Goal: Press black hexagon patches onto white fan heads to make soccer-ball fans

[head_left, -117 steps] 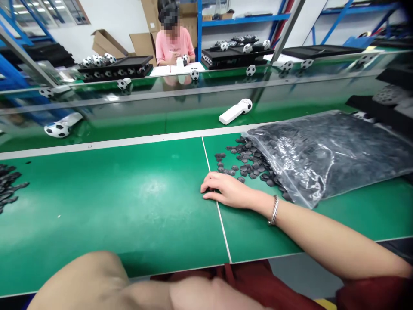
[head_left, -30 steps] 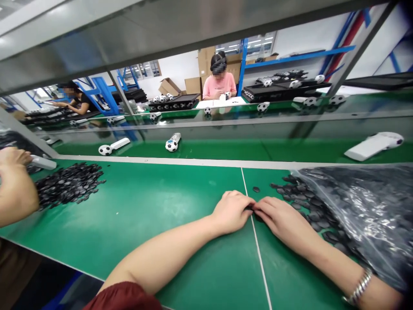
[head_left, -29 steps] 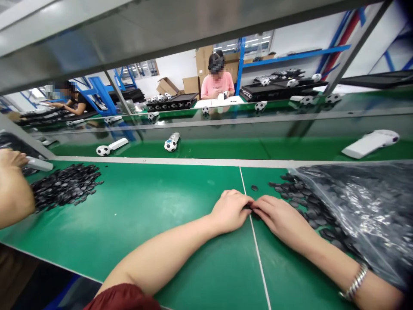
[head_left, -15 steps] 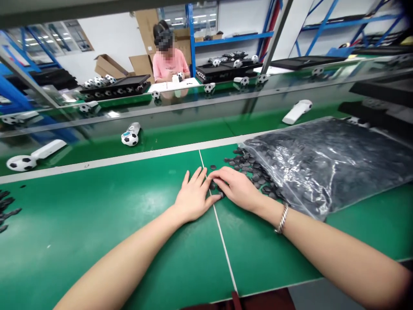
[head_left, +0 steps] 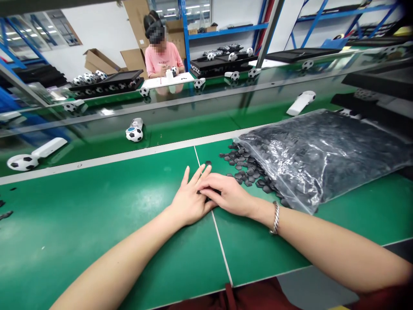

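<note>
"What carries the things here?"

"We see a green table (head_left: 129, 206), crossed by a thin white line (head_left: 221, 241) and bounded at the back by a pale strip (head_left: 148, 150)."

"What do we find directly on it?"

"At right we note a clear plastic bag (head_left: 325, 159), dark within, lying flat; loose black pieces (head_left: 241, 165) cluster along its left edge. A single black piece (head_left: 208, 163) lies just right of the line. At the far left we find a few dark pieces (head_left: 5, 214), partly out of view."

"And behind the strip?"

"We observe a glossy green surface (head_left: 183, 125) bearing white gadgets (head_left: 134, 131) with football-patterned heads, well apart."
</note>
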A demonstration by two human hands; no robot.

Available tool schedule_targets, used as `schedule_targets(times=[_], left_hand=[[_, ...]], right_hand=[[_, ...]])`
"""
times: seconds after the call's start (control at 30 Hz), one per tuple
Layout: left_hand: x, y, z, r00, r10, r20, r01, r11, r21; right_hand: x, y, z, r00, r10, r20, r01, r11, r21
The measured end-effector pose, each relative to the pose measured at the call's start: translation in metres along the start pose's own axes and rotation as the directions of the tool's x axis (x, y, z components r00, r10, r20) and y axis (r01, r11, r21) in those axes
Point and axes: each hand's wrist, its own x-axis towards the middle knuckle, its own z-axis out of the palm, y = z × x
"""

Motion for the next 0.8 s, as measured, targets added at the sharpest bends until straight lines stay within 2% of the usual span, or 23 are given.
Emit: schedule_targets(times=[0.13,0.3,0.57,0.67,0.8], left_hand=[[0.000,-0.001,0.002,0.999,-0.042,0.015,0.043,0.999,-0.033],[0.001,0.000,-0.002,0.999,-0.045,-0.017,0.044,0.998,-0.047],[0.002,0.003,-0.006,0.985,-0.117,-0.129,0.108,0.991,-0.077],[0.002,0.003,-0.006,0.982,-0.110,-0.150,0.095,0.990,-0.104],[0.006,-0.001,-0.005,0.979,-0.113,-0.168,0.088,0.985,-0.149]], right_hand=[[0.000,0.001,0.000,1.000,0.003,0.018,-0.003,1.000,-0.012],[0.001,0.002,-0.002,0.981,0.188,-0.043,-0.184,0.980,0.081],[0.003,0.007,0.000,0.899,0.436,0.039,-0.416,0.823,0.388],[0.004,0.010,0.000,0.872,0.485,0.068,-0.459,0.759,0.462],[0.009,0.014,-0.001,0.857,0.505,0.102,-0.488,0.733,0.474]])
